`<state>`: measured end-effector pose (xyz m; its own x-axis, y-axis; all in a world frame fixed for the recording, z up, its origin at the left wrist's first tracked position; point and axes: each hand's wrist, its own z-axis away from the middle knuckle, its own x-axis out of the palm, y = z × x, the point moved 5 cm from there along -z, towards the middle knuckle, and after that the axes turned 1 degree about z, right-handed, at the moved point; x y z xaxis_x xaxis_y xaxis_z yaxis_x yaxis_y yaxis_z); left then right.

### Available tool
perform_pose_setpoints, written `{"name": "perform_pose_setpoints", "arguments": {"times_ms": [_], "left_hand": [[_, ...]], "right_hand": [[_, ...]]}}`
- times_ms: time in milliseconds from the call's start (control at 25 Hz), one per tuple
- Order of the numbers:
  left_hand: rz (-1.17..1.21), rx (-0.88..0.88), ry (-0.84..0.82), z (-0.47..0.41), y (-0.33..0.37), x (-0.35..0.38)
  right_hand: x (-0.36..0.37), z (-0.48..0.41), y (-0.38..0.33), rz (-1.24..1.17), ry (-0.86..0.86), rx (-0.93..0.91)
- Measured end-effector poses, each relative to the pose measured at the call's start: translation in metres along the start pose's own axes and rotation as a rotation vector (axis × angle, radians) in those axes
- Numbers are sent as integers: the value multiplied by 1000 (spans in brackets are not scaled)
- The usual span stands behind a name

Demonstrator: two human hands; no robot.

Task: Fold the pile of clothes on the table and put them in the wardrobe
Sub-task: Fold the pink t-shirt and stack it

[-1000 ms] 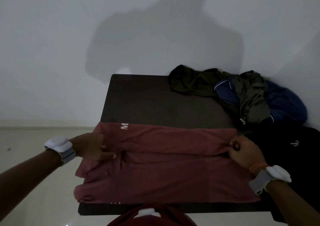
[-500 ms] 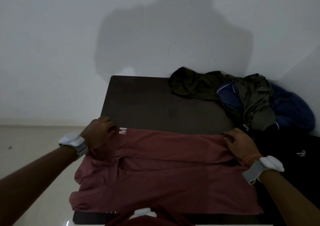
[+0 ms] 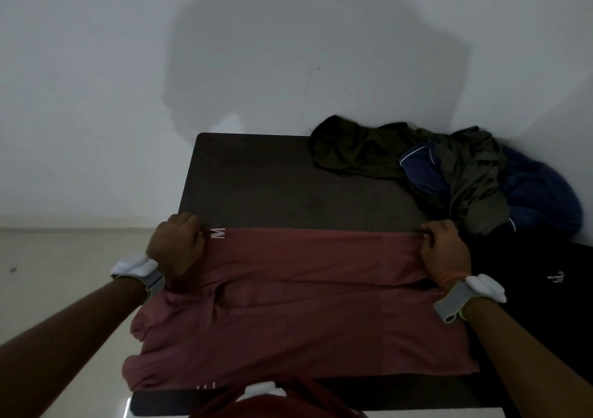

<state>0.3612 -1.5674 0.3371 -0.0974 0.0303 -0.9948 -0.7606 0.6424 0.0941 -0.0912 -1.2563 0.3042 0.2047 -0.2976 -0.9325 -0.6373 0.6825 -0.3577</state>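
A dusty-red t-shirt (image 3: 305, 305) with a white letter M lies spread across the near half of the dark table (image 3: 272, 177). My left hand (image 3: 176, 244) grips its far left corner with curled fingers. My right hand (image 3: 444, 251) pinches the far right corner of the same folded edge. The shirt's left side hangs a little over the table's edge. A pile of unfolded clothes (image 3: 449, 174), olive green and navy blue, sits at the table's far right against the wall.
A black garment (image 3: 539, 289) with a small white logo lies to the right of the red shirt. A white wall (image 3: 128, 64) stands right behind the table. Pale floor (image 3: 48, 273) lies to the left.
Both hands have moved away from me, carrying the shirt's folded edge further up the table. The left hand went from the middle of the shirt to its far corner.
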Motion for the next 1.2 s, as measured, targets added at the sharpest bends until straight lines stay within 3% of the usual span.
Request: {"name": "perform_pose_setpoints", "arguments": {"times_ms": [120,200,280,400,640,760,1080,1200], "left_hand": [[37,184,67,13,10,7],[48,291,20,28,21,21],[66,340,-47,42,30,37],[64,305,-95,50,27,48],[99,269,-100,63,16,44],[126,274,-58,79,9,40],[237,292,-54,118,-13,20],[306,168,-23,133,-33,16]], "right_hand": [[-2,27,-30,-6,141,-175],[14,59,-52,-19,53,-337],[37,84,-56,13,-66,-369],[52,89,-38,93,-129,-244],[36,85,-14,188,-95,-46],[36,95,-34,143,-43,-147],[56,115,-122,-33,-98,-308],[65,120,-160,-77,-104,-374]]}}
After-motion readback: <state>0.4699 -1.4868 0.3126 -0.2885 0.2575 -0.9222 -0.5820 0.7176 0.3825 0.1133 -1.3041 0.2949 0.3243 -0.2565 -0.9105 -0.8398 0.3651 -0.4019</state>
